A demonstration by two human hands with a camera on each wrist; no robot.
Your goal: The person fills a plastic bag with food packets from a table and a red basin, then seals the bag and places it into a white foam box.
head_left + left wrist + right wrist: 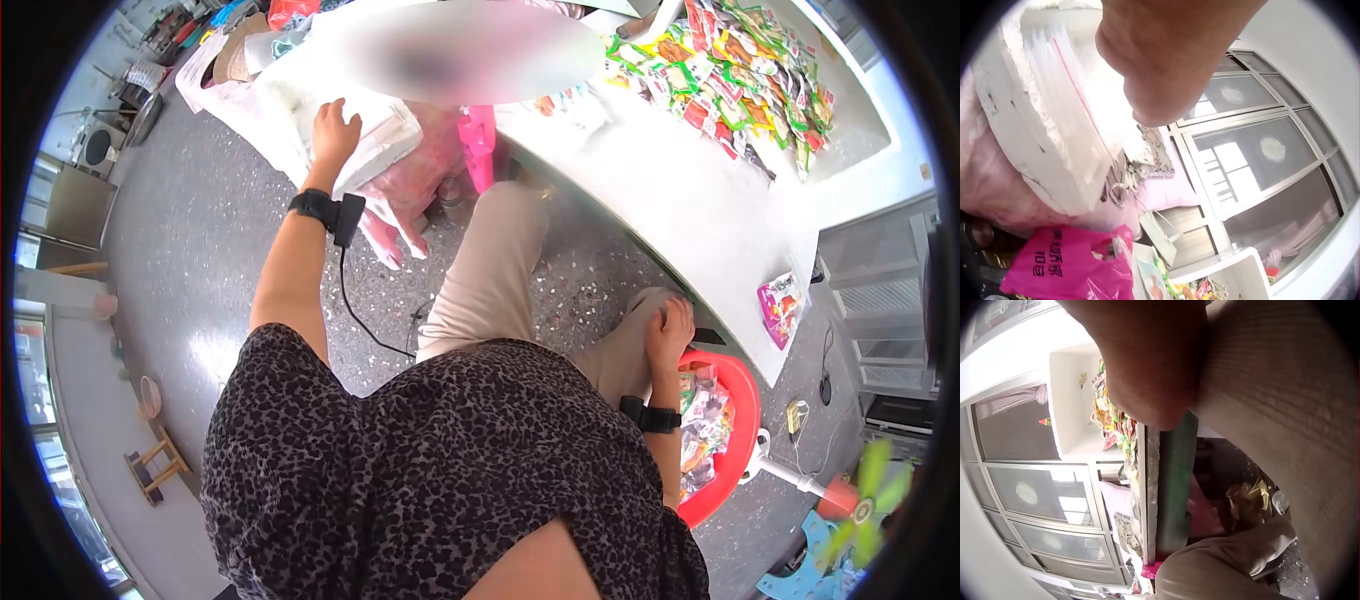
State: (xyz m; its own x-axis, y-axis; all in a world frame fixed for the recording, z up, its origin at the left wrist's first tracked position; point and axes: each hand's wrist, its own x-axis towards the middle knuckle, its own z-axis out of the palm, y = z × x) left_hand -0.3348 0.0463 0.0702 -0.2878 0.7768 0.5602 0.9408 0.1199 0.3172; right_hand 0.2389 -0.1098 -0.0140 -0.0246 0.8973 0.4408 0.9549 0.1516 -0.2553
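My left hand [335, 135] reaches over a white foam box [395, 145] beside the table, its fingers loosely bent with nothing visible in them. Inside that box, the left wrist view shows a stack of clear plastic bags [1063, 69] with a red line along one edge; the hand [1166, 62] hangs above and beside them. Pink plastic sheeting [430, 150] lies under the box. My right hand [670, 335] rests on my right thigh, fingers relaxed, next to a red basket [745, 420] filled with packets [705, 420].
A white table [690, 190] curves along the front right, bearing a white tray [870, 110] with a heap of colourful snack packets [740, 85]. One pink packet [778, 310] lies near its corner. A bright pink bag [478, 140] hangs at the table's left end. A fan [865, 510] stands behind the basket.
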